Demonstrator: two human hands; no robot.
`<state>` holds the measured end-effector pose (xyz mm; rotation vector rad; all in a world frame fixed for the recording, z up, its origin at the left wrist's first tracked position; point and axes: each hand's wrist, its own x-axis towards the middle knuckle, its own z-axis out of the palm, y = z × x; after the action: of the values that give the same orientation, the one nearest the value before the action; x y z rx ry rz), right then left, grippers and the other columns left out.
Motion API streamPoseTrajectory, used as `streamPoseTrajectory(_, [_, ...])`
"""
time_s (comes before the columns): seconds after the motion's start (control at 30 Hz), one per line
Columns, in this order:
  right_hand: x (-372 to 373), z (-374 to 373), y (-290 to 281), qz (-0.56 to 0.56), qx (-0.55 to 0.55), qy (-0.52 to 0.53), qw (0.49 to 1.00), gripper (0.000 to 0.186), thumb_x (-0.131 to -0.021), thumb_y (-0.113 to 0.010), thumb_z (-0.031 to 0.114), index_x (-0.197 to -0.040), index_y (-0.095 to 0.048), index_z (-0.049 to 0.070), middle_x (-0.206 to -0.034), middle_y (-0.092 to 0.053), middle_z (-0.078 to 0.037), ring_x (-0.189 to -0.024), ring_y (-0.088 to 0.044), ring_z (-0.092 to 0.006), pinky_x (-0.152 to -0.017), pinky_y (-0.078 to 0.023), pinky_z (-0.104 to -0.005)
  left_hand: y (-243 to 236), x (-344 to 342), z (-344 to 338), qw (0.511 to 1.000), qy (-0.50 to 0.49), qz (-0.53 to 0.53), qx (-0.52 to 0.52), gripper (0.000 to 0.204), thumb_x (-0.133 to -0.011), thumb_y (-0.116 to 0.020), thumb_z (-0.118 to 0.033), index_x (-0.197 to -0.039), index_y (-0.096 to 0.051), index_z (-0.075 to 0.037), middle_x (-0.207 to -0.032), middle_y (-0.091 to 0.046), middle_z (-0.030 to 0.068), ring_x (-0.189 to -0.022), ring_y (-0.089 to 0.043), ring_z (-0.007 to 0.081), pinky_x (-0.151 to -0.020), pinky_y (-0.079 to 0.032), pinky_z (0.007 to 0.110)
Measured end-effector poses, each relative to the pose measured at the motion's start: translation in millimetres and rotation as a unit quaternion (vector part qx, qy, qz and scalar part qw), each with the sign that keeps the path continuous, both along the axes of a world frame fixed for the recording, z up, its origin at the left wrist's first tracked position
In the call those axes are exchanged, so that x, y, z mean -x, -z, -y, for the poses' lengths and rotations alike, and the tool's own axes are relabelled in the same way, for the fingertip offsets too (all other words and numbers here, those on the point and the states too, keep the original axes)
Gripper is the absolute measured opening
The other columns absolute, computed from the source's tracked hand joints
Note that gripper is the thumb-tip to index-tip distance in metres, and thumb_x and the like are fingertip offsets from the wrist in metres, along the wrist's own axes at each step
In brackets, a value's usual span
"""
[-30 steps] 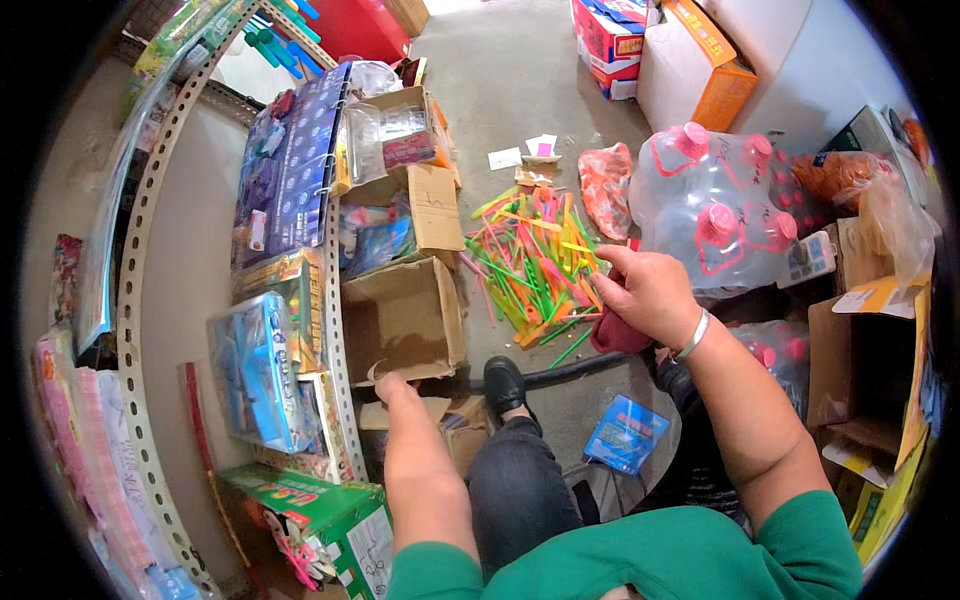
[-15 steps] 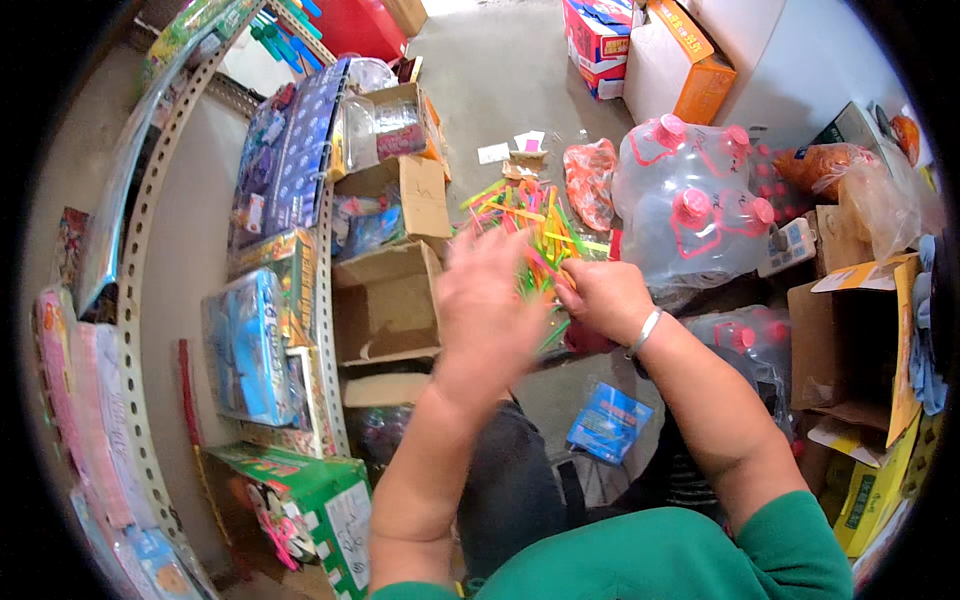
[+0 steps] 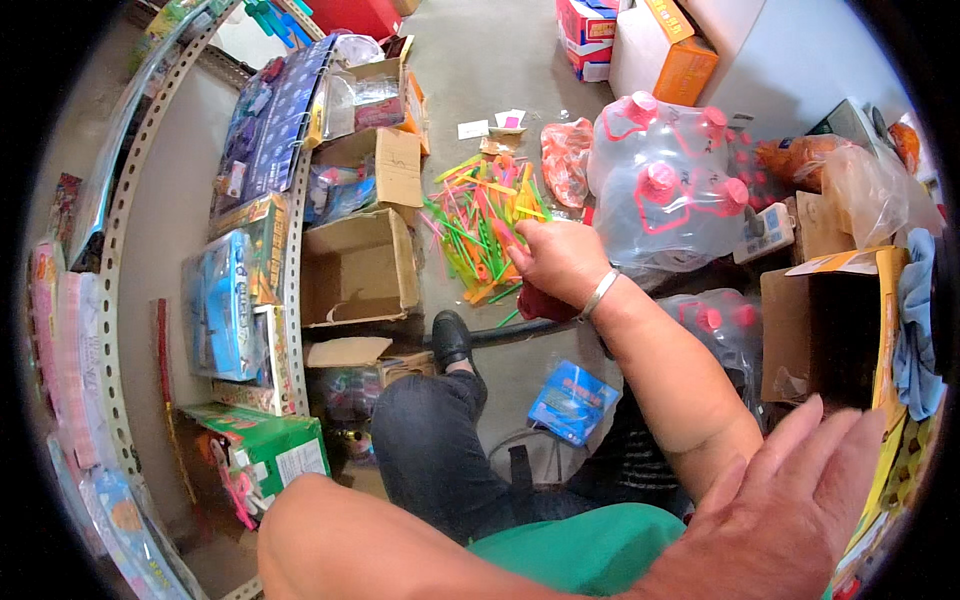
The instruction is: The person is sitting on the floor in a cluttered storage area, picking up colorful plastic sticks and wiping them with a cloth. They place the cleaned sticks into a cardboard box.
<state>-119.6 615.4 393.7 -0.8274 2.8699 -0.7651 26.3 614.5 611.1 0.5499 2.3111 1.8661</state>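
Note:
A heap of thin plastic sticks (image 3: 485, 225) in green, orange, pink and yellow lies on the floor ahead of me. My right hand (image 3: 562, 258), with a silver bracelet (image 3: 600, 295) on its wrist, reaches to the heap's right edge. Its fingers are curled together; a bit of pink shows at their tips, but what they hold is unclear. Something dark red (image 3: 545, 303) sits just under this hand. Across my body comes my left arm, and my left hand (image 3: 775, 495) is raised by my right upper arm, fingers stretched, holding nothing visible.
Large clear bottles with pink caps (image 3: 660, 200) stand right of the heap, beside a red-patterned plastic bag (image 3: 567, 165). Open cardboard boxes (image 3: 360, 265) and a metal shelf line the left. A blue packet (image 3: 572, 402) lies near my legs. An open carton (image 3: 825, 330) stands right.
My left hand has swung from above the heap to the lower right, across my body. My right hand stays by the heap, which now shows uncovered. The view has shifted a little.

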Motion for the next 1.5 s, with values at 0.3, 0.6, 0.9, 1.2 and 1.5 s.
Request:
streamPoseTrajectory(0.3, [14, -20, -3, 0.053, -0.054, -0.017, 0.997, 0.021, -0.074, -0.054, 0.028, -0.083, -0.057, 0.010, -0.065, -0.058, -0.013, -0.063, -0.058, -0.0313, -0.056, -0.046, -0.0413, 46, 30, 50, 0.962, 0.035, -0.210, 0.171, 0.050, -0.065, -0.051, -0.001, -0.114, -0.042, 0.000, -0.117, -0.044, 0.0158, -0.111, -0.041, 0.0308, -0.093, -0.033, 0.043])
streamPoseTrajectory(0.6, [14, -20, -34, 0.078, -0.076, -0.085, 0.990, 0.022, -0.071, -0.059, 0.025, -0.081, -0.053, 0.005, -0.060, -0.056, -0.015, -0.058, -0.056, -0.0326, -0.052, -0.044, -0.0422, 373, 108, 290, 0.760, -0.440, 0.296, 0.375, 0.069, -0.066, -0.064, -0.023, -0.121, -0.032, 0.003, -0.115, -0.045, 0.0244, -0.108, -0.044, 0.0347, -0.090, -0.036, 0.039])
streamPoseTrajectory(0.9, [20, 5, -35, 0.093, -0.068, -0.107, 0.987, 0.021, -0.070, -0.060, 0.024, -0.077, -0.050, 0.007, -0.056, -0.054, -0.012, -0.054, -0.055, -0.0321, -0.048, -0.044, -0.0412, 405, 109, 290, 0.777, -0.339, 0.299, 0.438, 0.028, -0.069, -0.053, -0.018, -0.092, -0.057, -0.003, -0.088, -0.059, 0.0214, -0.086, -0.055, 0.0367, -0.075, -0.043, 0.043])
streamPoseTrajectory(1.2, [20, 17, -27, 0.104, -0.061, -0.124, 0.985, 0.022, -0.069, -0.062, 0.023, -0.080, -0.052, 0.007, -0.058, -0.055, -0.012, -0.055, -0.056, -0.0315, -0.050, -0.045, -0.0394, 354, 102, 305, 0.850, -0.355, 0.198, 0.335, 0.023, -0.068, -0.055, -0.016, -0.085, -0.057, -0.001, -0.080, -0.058, 0.0238, -0.080, -0.056, 0.0387, -0.072, -0.044, 0.044])
streamPoseTrajectory(1.5, [11, 26, -27, 0.091, -0.083, -0.133, 0.983, 0.027, -0.070, -0.062, 0.023, -0.091, -0.056, 0.007, -0.059, -0.056, -0.012, -0.056, -0.056, -0.0310, -0.051, -0.045, -0.0391, 364, 150, 298, 0.837, -0.321, 0.234, 0.377, 0.025, -0.064, -0.058, -0.018, -0.083, -0.062, -0.002, -0.081, -0.059, 0.0215, -0.080, -0.057, 0.0355, -0.071, -0.045, 0.040])
